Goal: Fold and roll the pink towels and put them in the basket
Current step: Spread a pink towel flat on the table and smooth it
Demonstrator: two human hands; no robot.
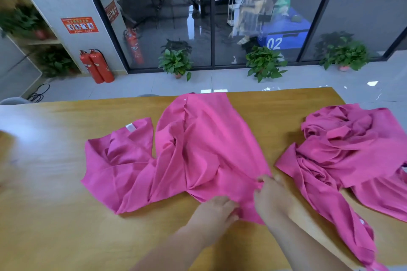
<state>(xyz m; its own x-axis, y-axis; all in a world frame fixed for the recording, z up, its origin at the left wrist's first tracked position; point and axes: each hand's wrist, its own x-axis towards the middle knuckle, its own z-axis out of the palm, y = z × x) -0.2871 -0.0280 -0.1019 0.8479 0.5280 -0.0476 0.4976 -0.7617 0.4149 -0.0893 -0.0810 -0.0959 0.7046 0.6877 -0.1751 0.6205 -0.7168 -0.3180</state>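
A large pink towel (198, 152) lies spread and wrinkled across the middle of the wooden table (55, 215), one flap with a white label reaching left. My left hand (217, 209) grips its near edge, fingers curled into the cloth. Just to the right, my right hand (272, 196) pinches the same edge. A crumpled heap of more pink towels (348, 145) sits at the right side of the table, one tail trailing toward the near right corner. No basket is in view.
A pale blurred object (6, 149) sits at the table's left edge. Beyond the far edge are grey floor tiles, potted plants (176, 61), red fire extinguishers (97, 66) and a glass wall.
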